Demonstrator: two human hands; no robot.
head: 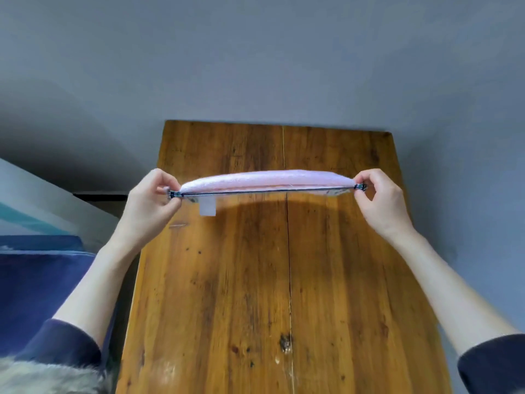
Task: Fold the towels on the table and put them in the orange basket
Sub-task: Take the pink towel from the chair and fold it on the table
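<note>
Holding the towel (264, 180) taut in the air over the surface (284, 280), I have my left hand (150, 200) pinching its nine o'clock end, my right hand (380, 200) its three o'clock end. I'd keep both ends level, then lower evenly. No basket in view.

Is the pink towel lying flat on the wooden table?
No, the pink towel is held taut in the air between the left hand and right hand, casting a shadow on the wooden table.

No legible text anywhere, not even on the small white fabric tag (207, 207) left of centre.
</note>
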